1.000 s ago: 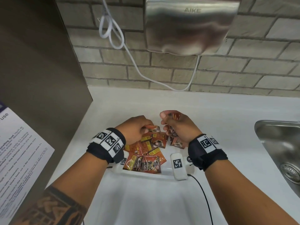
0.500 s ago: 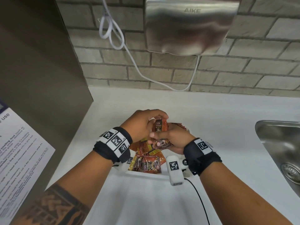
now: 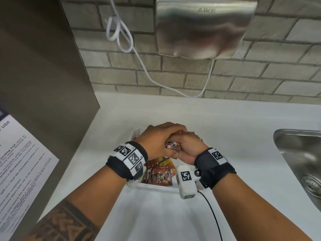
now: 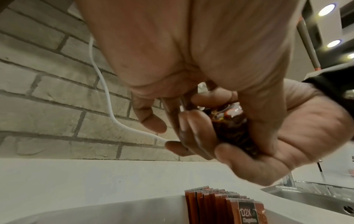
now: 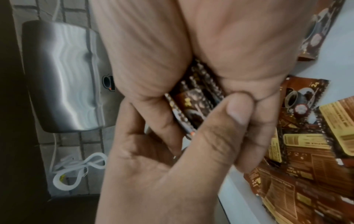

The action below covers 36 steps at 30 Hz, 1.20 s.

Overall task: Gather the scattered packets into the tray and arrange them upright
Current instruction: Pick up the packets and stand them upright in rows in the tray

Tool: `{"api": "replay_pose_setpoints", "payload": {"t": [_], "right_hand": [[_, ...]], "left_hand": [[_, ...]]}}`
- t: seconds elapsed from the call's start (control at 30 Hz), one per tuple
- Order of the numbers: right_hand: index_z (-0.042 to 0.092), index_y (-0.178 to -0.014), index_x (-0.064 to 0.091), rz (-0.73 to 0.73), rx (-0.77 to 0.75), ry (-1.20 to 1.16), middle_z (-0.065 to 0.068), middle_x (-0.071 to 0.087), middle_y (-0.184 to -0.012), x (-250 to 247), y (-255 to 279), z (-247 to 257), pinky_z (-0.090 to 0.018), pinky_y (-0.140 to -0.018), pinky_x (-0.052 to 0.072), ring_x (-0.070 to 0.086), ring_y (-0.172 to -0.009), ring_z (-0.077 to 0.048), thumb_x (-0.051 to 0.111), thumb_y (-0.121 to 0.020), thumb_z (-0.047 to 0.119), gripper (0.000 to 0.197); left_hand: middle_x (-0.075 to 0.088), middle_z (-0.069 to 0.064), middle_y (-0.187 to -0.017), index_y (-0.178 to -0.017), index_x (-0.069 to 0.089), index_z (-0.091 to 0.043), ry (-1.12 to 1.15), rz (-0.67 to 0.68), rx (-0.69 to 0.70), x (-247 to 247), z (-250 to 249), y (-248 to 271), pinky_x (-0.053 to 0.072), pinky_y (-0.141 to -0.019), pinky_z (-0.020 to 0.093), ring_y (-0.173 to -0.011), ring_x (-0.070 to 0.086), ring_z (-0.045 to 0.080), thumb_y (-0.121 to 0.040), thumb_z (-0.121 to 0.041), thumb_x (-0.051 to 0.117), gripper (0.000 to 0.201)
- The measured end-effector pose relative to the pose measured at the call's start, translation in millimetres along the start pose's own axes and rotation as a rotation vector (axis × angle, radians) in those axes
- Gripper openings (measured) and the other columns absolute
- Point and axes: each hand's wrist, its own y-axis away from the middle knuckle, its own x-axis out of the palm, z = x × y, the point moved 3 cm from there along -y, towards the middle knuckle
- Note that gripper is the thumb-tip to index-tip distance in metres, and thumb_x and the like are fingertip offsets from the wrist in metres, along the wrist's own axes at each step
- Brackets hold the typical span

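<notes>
A second earlier my hands had worked apart, each picking at the loose packets; by this moment they had closed together over the far half of the tray. My right hand curled round a small bundle of packets, thumb across its face, and my left hand folded over the top of the same bundle, fingers wrapped on it. I judged this as squaring the stack before standing it on edge, so the gathering looked well along and the arranging only partly done.

The loose packets lay flat and overlapping at about 6 o'clock from my hands, inside the tray's near end. The left wrist view showed a row of upright packets standing on edge below my hands, so one group was already placed.

My hands hid most of the bundle; I could not count its packets or read how straight its edges sat. My wrists and the white camera block covered the tray's side walls, and its far rim showed only as a pale sliver at 11 o'clock. The right wrist view was blurred, with further flat packets at its 3 o'clock edge.
</notes>
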Motion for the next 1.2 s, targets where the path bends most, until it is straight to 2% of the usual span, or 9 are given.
{"api": "replay_pose_setpoints", "payload": {"t": [0.2, 0.4, 0.5, 0.57, 0.73, 0.83, 0.93, 1.07, 1.2], "right_hand": [[0.011, -0.077, 0.075, 0.039, 0.052, -0.009, -0.014, 0.071, -0.093, -0.7, 2.9, -3.3, -0.046, -0.085, 0.046, 0.065, -0.104, -0.027, 0.055, -0.085, -0.01, 0.03], [0.005, -0.097, 0.072, -0.14, -0.024, 0.262, -0.016, 0.073, -0.093, -9.1, 5.6, 4.0, -0.038, -0.074, 0.058, 0.07, -0.085, -0.02, 0.069, -0.087, 0.009, 0.011], [0.005, -0.088, 0.073, -0.228, -0.148, 0.44, -0.008, 0.072, -0.075, -15.3, 6.4, 7.4, -0.025, -0.055, 0.043, 0.062, -0.056, -0.008, 0.075, -0.086, 0.02, 0.015], [0.006, -0.09, 0.074, -0.237, -0.145, 0.425, -0.008, 0.075, -0.08, -20.2, 6.0, 7.1, -0.027, -0.055, 0.042, 0.063, -0.058, -0.012, 0.078, -0.084, 0.023, 0.019], [0.014, -0.107, 0.076, -0.165, -0.066, 0.303, -0.013, 0.076, -0.104, -28.7, 10.8, 8.9, -0.044, -0.077, 0.048, 0.069, -0.09, -0.032, 0.08, -0.074, 0.039, 0.042], [0.01, -0.113, 0.073, -0.128, -0.053, 0.244, -0.018, 0.073, -0.105, -27.4, 17.5, 11.6, -0.032, -0.058, 0.029, 0.048, -0.074, -0.027, 0.079, -0.077, 0.036, 0.045], [0.008, -0.12, 0.069, -0.067, -0.04, 0.203, -0.017, 0.07, -0.108, -25.6, 17.1, 8.9, -0.037, -0.066, 0.031, 0.048, -0.084, -0.026, 0.083, -0.071, 0.04, 0.06], [0.011, -0.124, 0.067, -0.048, -0.025, 0.2, -0.022, 0.064, -0.128, -30.3, 19.1, 8.9, -0.047, -0.088, 0.033, 0.055, -0.107, -0.034, 0.092, -0.062, 0.041, 0.073], [0.009, -0.123, 0.063, -0.063, -0.015, 0.437, -0.013, 0.072, -0.114, -35.9, 30.4, 17.7, -0.043, -0.098, 0.054, 0.067, -0.11, -0.033, 0.078, -0.085, 0.031, 0.047]], "left_hand": [[0.057, -0.014, -0.134, -0.139, 0.039, -0.045, -0.032, 0.04, 0.006, 9.8, 3.0, -0.9, 0.054, -0.09, 0.039, -0.11, 0.061, 0.012, -0.069, -0.035, 0.084, 0.083], [0.056, -0.013, -0.137, -0.14, 0.046, -0.039, -0.175, -0.003, -0.037, 1.6, 4.4, -2.7, 0.053, -0.091, 0.04, -0.114, 0.059, 0.013, -0.073, -0.028, 0.082, 0.076], [0.058, -0.012, -0.132, -0.138, 0.044, -0.04, -0.217, -0.001, -0.045, -0.9, 5.7, -5.2, 0.055, -0.085, 0.04, -0.106, 0.061, 0.014, -0.071, -0.02, 0.08, 0.079], [0.057, -0.01, -0.136, -0.143, 0.042, -0.04, -0.194, -0.002, -0.045, -0.6, 4.9, -7.4, 0.054, -0.088, 0.039, -0.109, 0.061, 0.015, -0.072, -0.017, 0.08, 0.084], [0.042, -0.013, -0.145, -0.151, 0.019, -0.048, 0.377, -0.07, -0.214, -7.5, 12.0, -6.3, 0.049, -0.093, 0.014, -0.12, 0.054, 0.005, -0.055, -0.029, 0.097, 0.125], [0.037, 0.0, -0.149, -0.143, 0.026, -0.05, 0.889, -0.1, -0.313, -3.2, 13.6, -3.1, 0.054, -0.099, 0.035, -0.128, 0.053, 0.019, -0.05, -0.029, 0.096, 0.119], [0.043, 0.011, -0.146, -0.141, 0.036, -0.044, 1.262, -0.006, -0.307, 8.3, 5.7, -1.8, 0.059, -0.084, 0.051, -0.12, 0.061, 0.024, -0.068, 0.004, 0.083, 0.099], [0.043, 0.021, -0.148, -0.127, 0.051, -0.022, 1.36, 0.102, -0.215, 15.2, -2.7, -2.2, 0.058, -0.084, 0.056, -0.116, 0.06, 0.031, -0.078, 0.023, 0.063, 0.068], [0.059, 0.013, -0.138, -0.113, 0.057, -0.017, 1.279, 0.089, -0.29, 20.6, -0.3, -2.2, 0.058, -0.084, 0.055, -0.116, 0.062, 0.035, -0.081, 0.03, 0.057, 0.057]]}}
